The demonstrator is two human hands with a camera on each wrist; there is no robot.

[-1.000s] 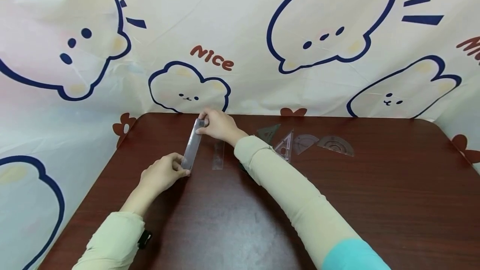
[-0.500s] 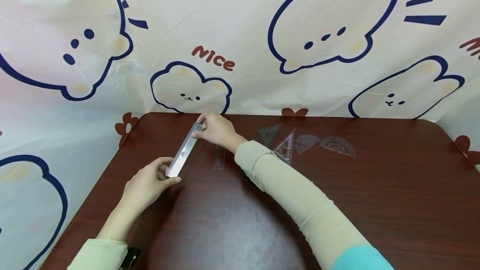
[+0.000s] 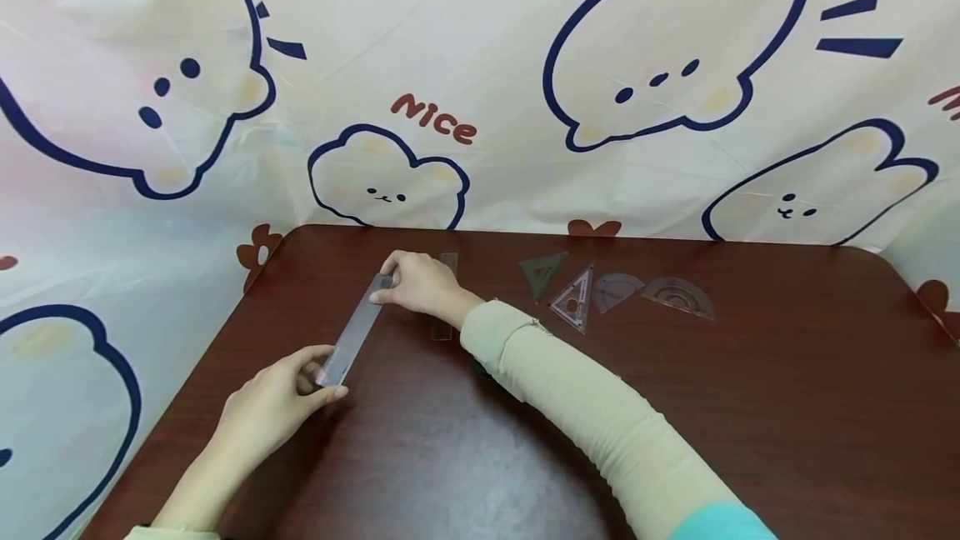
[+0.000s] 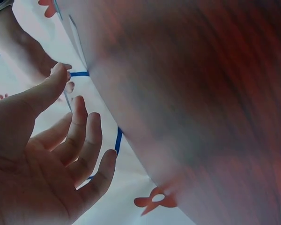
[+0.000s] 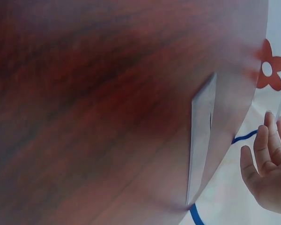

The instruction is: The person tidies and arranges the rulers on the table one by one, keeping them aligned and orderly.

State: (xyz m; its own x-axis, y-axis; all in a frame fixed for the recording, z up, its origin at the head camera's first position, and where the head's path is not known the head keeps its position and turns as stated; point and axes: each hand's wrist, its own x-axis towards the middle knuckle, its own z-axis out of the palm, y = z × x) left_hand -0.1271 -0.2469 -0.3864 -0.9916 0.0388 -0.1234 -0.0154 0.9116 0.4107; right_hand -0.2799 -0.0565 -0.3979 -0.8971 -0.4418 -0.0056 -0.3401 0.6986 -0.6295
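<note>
A clear straight ruler slants over the left part of the table, held between both hands. My left hand holds its near end with the thumb on one side and fingers on the other. At the far end, my right hand pinches it between thumb and fingers. Seen from the left wrist, the left hand has its fingers spread in a loose curve, and the held ruler shows only as a thin edge. A second clear ruler lies on the table, partly covered by the right hand in the head view.
Right of the right hand lie a dark green set square, a clear set square and two clear protractors, one a plain half disc, the other wider. A printed cloth rises behind the brown table.
Both hands have drawn the held ruler toward the body and to the left, tilting it further. More of the second ruler's far end shows now. The other tools keep their places.
</note>
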